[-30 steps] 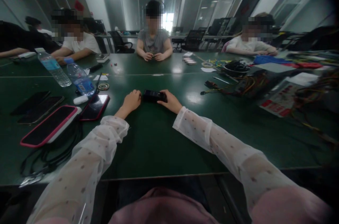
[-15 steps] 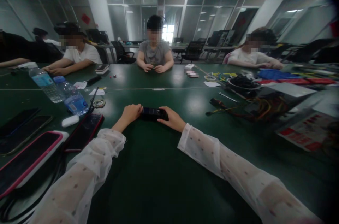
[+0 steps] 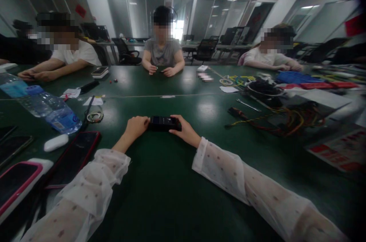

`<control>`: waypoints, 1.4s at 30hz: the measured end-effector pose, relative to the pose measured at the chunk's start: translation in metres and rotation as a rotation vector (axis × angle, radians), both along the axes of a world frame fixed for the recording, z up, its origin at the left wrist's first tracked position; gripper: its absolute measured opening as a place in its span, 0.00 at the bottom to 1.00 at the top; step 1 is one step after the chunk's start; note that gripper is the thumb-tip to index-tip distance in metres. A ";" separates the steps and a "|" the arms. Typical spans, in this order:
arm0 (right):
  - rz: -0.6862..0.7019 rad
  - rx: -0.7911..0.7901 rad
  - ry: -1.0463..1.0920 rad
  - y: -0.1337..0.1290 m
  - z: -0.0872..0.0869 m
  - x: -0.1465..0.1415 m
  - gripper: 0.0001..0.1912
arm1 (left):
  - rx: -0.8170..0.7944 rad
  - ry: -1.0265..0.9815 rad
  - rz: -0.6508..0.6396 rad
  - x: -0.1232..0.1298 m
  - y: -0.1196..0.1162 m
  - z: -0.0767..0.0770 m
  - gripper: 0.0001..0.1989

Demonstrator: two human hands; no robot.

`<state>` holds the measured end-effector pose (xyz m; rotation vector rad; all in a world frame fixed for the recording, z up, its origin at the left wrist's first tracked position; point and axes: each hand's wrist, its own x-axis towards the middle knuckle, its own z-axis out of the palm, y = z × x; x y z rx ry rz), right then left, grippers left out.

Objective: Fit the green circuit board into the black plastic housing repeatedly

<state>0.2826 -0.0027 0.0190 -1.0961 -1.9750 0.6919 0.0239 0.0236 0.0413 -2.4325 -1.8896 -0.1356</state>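
Pinching one end of a black device [image 3: 163, 123], the right hand [image 3: 184, 129] holds it parallel to the far edge of the counter [image 3: 160, 181], likely so its upper face shows — the left hand [image 3: 136, 127] curls against the opposite end, perhaps steadying it, though I cannot tell whether it grips. Toward the counter's left side sit a red-edged phone [image 3: 74, 160] and a blue-capped bottle [image 3: 58, 114], presumably out of the way.

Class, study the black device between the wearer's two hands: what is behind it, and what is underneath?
Behind the black device, the green table stretches to a seated person in a grey shirt. Whatever is directly underneath cannot be seen; the device covers it.
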 end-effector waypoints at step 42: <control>-0.518 0.220 0.322 0.006 -0.006 0.009 0.27 | -0.014 -0.063 -0.044 -0.003 0.002 -0.002 0.21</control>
